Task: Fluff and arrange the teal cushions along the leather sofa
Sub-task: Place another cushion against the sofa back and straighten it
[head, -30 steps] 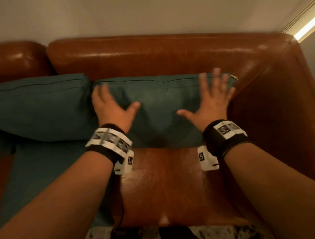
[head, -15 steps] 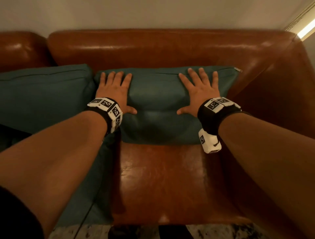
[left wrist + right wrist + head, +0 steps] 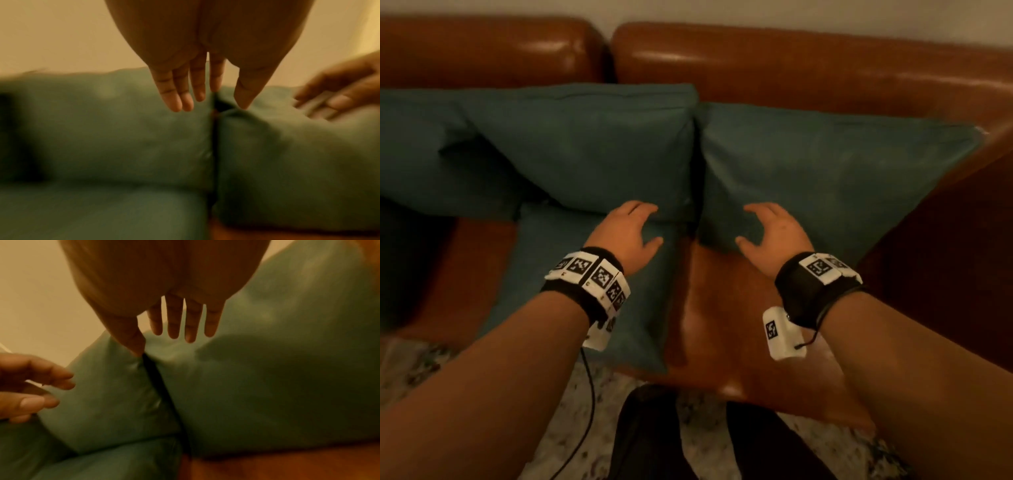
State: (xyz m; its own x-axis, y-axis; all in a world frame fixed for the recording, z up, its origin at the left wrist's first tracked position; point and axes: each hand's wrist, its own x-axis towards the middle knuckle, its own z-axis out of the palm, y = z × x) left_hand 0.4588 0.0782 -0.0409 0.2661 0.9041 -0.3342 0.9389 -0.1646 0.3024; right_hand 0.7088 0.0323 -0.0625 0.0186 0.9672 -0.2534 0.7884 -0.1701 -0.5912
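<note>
Both hands, left hand [image 3: 627,230] and right hand [image 3: 774,230], hover loose-fingered and empty near the seat. One flat teal fabric cushion [image 3: 599,291] lies on the brown leather sofa [image 3: 808,61] seat, probably next. Two plump teal cushions [image 3: 825,178] already lean against the backrest, looking sorted.

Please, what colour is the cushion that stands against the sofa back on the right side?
Teal, plain with no pattern; the right cushion shows best in the head view.
</note>
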